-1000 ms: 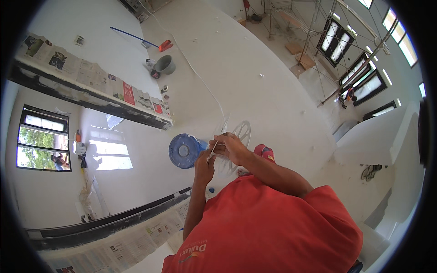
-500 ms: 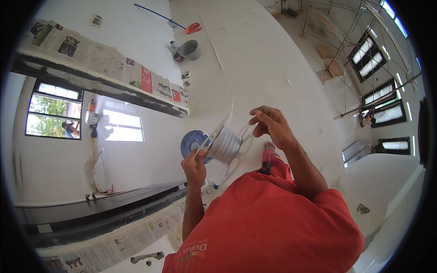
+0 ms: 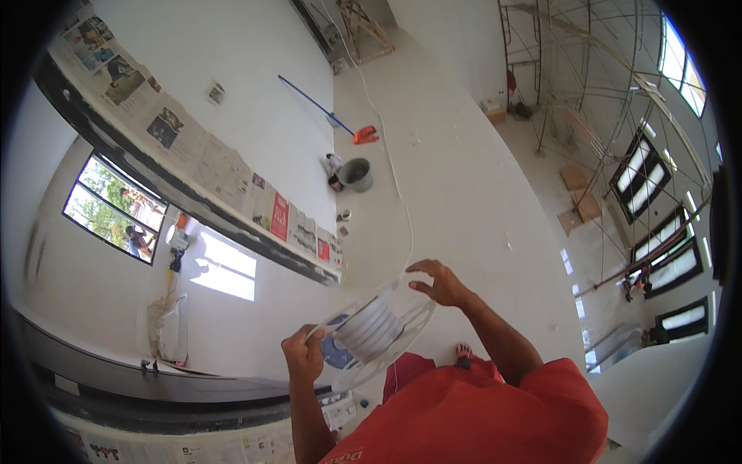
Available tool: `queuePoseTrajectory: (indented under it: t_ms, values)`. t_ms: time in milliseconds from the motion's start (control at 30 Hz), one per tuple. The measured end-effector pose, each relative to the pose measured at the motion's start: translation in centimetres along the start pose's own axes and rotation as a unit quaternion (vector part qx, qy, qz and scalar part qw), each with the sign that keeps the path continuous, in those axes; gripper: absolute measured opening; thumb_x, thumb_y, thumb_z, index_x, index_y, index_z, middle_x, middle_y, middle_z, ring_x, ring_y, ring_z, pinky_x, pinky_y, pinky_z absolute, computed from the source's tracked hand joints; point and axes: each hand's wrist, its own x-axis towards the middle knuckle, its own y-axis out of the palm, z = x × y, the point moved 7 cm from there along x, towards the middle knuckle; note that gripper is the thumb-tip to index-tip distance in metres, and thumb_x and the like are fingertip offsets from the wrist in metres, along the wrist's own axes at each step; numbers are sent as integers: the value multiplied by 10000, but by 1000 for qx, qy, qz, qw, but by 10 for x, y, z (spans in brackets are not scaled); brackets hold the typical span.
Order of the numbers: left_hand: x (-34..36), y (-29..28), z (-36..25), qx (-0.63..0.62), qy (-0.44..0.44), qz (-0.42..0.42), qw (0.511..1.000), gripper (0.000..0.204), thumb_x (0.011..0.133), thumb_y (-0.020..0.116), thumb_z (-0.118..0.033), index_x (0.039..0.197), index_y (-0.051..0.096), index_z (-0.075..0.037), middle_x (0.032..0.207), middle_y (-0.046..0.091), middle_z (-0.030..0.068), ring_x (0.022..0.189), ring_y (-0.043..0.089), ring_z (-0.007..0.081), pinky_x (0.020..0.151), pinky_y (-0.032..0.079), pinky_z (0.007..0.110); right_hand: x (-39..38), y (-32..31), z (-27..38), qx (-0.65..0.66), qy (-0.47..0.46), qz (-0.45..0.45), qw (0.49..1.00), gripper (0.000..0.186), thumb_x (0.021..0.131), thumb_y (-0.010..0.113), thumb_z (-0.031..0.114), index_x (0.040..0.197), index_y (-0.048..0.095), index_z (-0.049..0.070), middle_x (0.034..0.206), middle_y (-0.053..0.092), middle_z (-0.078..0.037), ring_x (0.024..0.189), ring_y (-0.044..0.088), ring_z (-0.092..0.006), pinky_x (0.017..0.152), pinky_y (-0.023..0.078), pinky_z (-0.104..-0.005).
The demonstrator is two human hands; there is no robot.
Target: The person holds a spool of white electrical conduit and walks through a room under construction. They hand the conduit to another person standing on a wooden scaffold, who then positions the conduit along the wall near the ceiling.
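Observation:
A spool (image 3: 371,331) of white cable, with pale see-through end discs, is held tilted in front of my red shirt. My left hand (image 3: 303,357) is closed on the rim of its left disc. My right hand (image 3: 442,284) is at the spool's upper edge, thumb and fingers curled about the rim beside the point where the cable leaves. From there the loose white cable (image 3: 402,203) runs away along the floor. Behind the spool, a round blue object (image 3: 335,354) shows in part.
A grey bucket (image 3: 356,176) and a blue-handled tool with an orange head (image 3: 365,135) lie along the left wall. Newspaper (image 3: 220,172) covers a ledge at left. Metal scaffolding (image 3: 580,93) stands far right, near brown boards (image 3: 573,178). My foot (image 3: 463,352) is below.
The view has turned, and the room appears shifted down and to the right. My right hand has moved from the spool's right disc to its top edge. My left hand still grips the left disc.

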Motion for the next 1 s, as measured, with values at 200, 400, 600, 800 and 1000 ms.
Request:
queuePoseTrajectory:
  t_ms: [200, 400, 600, 800, 1000]
  values:
    - [19, -5, 17, -25, -24, 4, 999, 240, 925, 642, -177, 809, 683, 29, 565, 559, 116, 507, 525, 148, 518, 418, 318, 32, 21, -15, 28, -37, 20, 999, 406, 864, 783, 308, 1189, 685, 85, 1267, 665, -123, 1215, 587, -329, 1051, 455, -435]
    - [30, 10, 36, -90, -29, 12, 995, 227, 915, 644, -171, 847, 727, 29, 643, 664, 132, 569, 628, 172, 566, 477, 312, 44, 33, -36, 30, 25, 41, 998, 433, 841, 804, 305, 1183, 686, 66, 1247, 678, -135, 1184, 612, -342, 1036, 469, -419]
    - [33, 14, 43, -58, -23, 51, 997, 202, 917, 638, -159, 900, 740, 14, 724, 720, 146, 646, 715, 255, 623, 529, 335, 42, 49, -42, 36, 50, 97, 993, 457, 849, 801, 287, 1257, 668, 130, 1317, 636, -126, 1190, 617, -299, 936, 550, -450]
    - [29, 21, 57, -97, -7, 45, 994, 210, 921, 636, -173, 877, 741, 3, 713, 713, 147, 617, 702, 263, 602, 519, 347, 34, 65, -59, 58, 82, 127, 987, 483, 852, 796, 307, 1294, 655, 170, 1316, 626, -124, 1193, 613, -284, 940, 557, -438]
    - [12, 23, 71, -57, -31, 36, 997, 257, 910, 648, -221, 851, 723, 18, 621, 661, 103, 534, 629, 220, 539, 476, 348, 23, 72, -65, 52, 135, 173, 974, 506, 849, 793, 340, 1293, 657, 138, 1242, 664, -135, 1128, 635, -292, 907, 560, -401]
